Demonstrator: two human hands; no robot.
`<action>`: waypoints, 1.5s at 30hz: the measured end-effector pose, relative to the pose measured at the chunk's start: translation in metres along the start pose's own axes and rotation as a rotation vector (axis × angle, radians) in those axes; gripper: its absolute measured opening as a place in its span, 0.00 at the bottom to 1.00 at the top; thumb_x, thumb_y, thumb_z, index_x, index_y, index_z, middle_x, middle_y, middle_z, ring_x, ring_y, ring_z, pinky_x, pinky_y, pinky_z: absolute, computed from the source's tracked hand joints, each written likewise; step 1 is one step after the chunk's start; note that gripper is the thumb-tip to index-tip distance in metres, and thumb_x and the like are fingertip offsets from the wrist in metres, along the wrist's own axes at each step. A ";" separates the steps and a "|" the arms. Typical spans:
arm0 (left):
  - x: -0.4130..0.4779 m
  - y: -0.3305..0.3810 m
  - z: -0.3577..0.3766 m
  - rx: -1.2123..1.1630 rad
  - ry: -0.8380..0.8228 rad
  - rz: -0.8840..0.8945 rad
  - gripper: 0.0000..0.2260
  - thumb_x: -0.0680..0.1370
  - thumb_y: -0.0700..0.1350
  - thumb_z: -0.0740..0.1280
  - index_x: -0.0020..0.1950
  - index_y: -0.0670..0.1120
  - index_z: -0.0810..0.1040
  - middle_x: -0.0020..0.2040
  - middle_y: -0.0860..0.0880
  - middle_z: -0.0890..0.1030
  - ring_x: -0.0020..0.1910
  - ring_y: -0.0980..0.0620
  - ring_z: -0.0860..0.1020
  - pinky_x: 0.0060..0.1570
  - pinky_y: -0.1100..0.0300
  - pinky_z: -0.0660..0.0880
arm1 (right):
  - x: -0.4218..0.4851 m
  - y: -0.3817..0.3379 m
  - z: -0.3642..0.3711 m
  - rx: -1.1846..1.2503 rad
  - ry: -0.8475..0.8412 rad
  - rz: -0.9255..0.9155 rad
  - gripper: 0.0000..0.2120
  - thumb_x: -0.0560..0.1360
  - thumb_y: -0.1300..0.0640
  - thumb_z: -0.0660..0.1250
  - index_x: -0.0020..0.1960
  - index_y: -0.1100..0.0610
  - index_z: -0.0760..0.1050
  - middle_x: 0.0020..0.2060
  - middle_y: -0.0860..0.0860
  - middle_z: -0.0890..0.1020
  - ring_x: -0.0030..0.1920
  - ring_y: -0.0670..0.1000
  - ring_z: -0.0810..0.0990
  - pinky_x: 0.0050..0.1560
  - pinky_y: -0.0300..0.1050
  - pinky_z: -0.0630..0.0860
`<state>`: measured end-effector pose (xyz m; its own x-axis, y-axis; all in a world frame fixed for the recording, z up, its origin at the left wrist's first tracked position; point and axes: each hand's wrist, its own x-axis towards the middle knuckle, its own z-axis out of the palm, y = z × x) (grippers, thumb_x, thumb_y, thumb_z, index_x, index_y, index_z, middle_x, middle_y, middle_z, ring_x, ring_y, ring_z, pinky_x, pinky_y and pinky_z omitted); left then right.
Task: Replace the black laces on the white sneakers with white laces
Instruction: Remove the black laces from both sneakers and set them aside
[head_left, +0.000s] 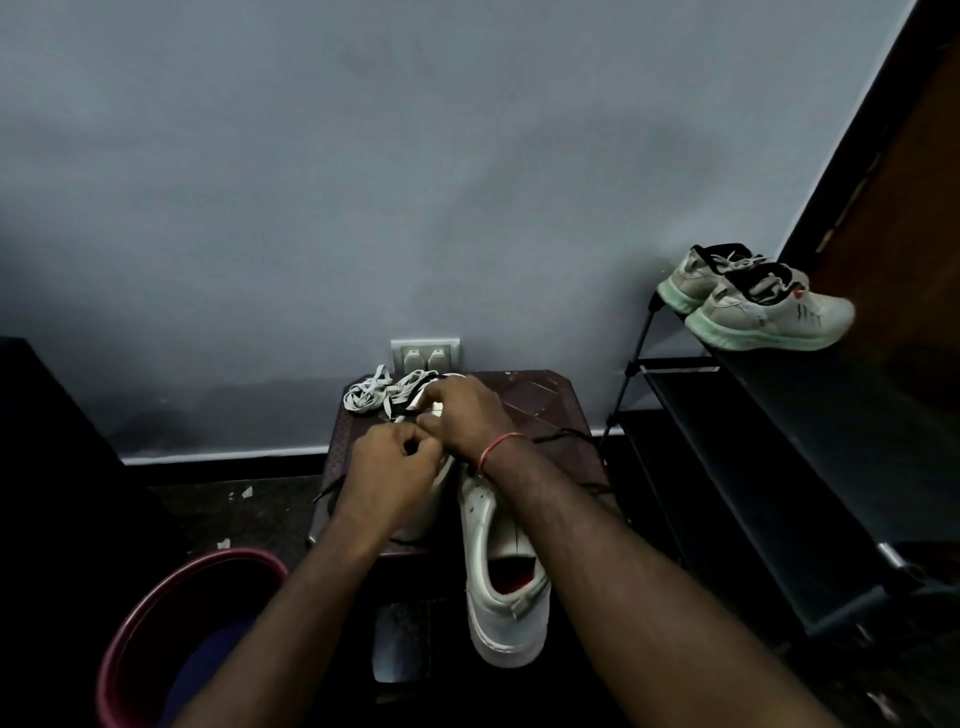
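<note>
Grey wall (467, 182) carries a socket plate (425, 352). Black shoe rack (779, 467) stands at the right. Dark floor (249, 509); dim light.

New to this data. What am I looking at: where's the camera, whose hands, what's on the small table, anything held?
There is no robot here, only a person's two bare hands. A single wide-angle camera worn on the person's head looks forward and down, and this is the only view.

The left hand and right hand meet over a white sneaker on a small dark table. Their fingers curl at its lacing, but what they pinch is hidden. A second white sneaker lies beside it, heel toward the camera. A bundle of white laces sits near the wall, and a black lace trails to the right.

Nearby are a red bucket and a shoe rack.
</note>
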<state>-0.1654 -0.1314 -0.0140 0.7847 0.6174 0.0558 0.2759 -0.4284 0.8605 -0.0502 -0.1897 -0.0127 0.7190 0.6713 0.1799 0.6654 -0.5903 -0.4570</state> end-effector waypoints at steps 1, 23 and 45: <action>0.003 -0.002 0.000 -0.052 -0.004 -0.035 0.10 0.65 0.52 0.63 0.34 0.47 0.81 0.27 0.48 0.81 0.32 0.45 0.81 0.40 0.48 0.81 | 0.001 0.000 0.001 0.007 0.028 0.011 0.09 0.70 0.53 0.69 0.49 0.50 0.83 0.50 0.52 0.84 0.55 0.56 0.79 0.56 0.49 0.76; 0.022 0.094 -0.004 0.615 -0.418 0.745 0.08 0.80 0.43 0.63 0.54 0.44 0.81 0.48 0.45 0.83 0.45 0.47 0.78 0.44 0.58 0.71 | -0.098 0.056 -0.087 0.069 0.139 -0.069 0.18 0.76 0.44 0.57 0.53 0.52 0.79 0.51 0.51 0.83 0.58 0.53 0.78 0.59 0.54 0.73; 0.028 0.077 0.014 0.487 -0.334 0.746 0.29 0.76 0.41 0.69 0.75 0.46 0.64 0.70 0.45 0.72 0.69 0.50 0.70 0.69 0.59 0.64 | -0.121 0.045 -0.091 1.011 0.140 0.244 0.12 0.82 0.54 0.59 0.44 0.58 0.75 0.23 0.50 0.69 0.18 0.43 0.60 0.19 0.32 0.57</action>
<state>-0.1143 -0.1564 0.0471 0.9492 -0.1145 0.2930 -0.2184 -0.9103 0.3516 -0.0894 -0.3382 0.0245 0.8708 0.4886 0.0544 0.0680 -0.0102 -0.9976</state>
